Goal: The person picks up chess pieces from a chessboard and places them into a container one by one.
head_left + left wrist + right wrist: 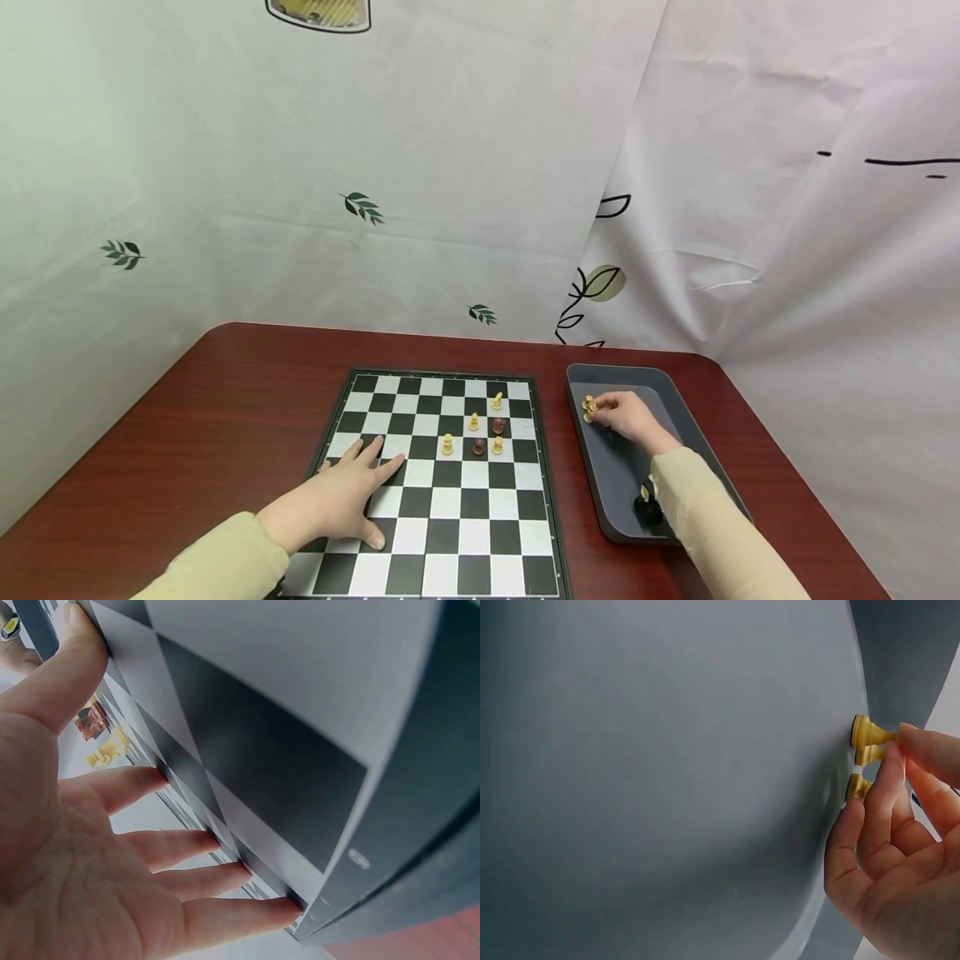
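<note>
My left hand point(333, 500) rests on the left side of a black-and-white chessboard point(475, 534), fingers spread and straight. In the left wrist view its fingertips point(281, 909) touch the squares near the border. Over the grey tray point(615, 483), my right hand point(630, 419) pinches a pale yellow chess piece point(868, 733) between thumb and forefinger. More yellow pieces point(857, 787) stand just beside it, partly hidden by the fingers. On the board's far right are several yellow pieces point(447, 444) and two dark brown pieces point(479, 447).
The tray's raised rim surrounds the right hand's area, right of the board. A small dark object point(647, 510) is near the right sleeve at the tray's near end. A reddish-brown table point(247, 400) carries everything, with a white printed cloth point(450, 167) hanging behind.
</note>
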The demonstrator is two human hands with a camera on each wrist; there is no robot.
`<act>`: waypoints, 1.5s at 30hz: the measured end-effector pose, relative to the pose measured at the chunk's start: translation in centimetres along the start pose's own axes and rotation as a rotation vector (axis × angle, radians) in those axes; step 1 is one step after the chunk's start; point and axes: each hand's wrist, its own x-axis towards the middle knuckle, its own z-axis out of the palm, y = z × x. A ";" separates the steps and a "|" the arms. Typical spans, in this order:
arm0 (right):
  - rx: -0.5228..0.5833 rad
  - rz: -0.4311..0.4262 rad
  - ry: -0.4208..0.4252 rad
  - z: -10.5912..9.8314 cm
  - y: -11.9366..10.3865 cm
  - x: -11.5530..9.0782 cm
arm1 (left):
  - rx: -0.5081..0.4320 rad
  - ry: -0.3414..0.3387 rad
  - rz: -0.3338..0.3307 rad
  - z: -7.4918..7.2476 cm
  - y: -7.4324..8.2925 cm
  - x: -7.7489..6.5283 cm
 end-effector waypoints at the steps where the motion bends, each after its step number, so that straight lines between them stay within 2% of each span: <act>1: 0.001 0.002 0.000 0.0 0.1 0.0 | -0.001 -0.001 0.000 0.0 0.0 0.0; 12: -0.004 0.020 -0.008 0.0 0.2 -0.1 | 0.000 0.003 0.005 -0.1 0.1 -0.1; 23: -0.015 -0.009 0.001 -0.8 0.3 -0.2 | 0.002 0.005 0.010 0.1 0.0 0.0; 37: -0.019 0.015 0.006 -1.7 -0.4 -0.5 | -0.002 0.010 0.007 0.1 -0.1 0.0; 45: -0.010 0.000 0.001 -2.0 -1.1 -0.7 | -0.005 0.003 0.009 0.1 -0.1 0.0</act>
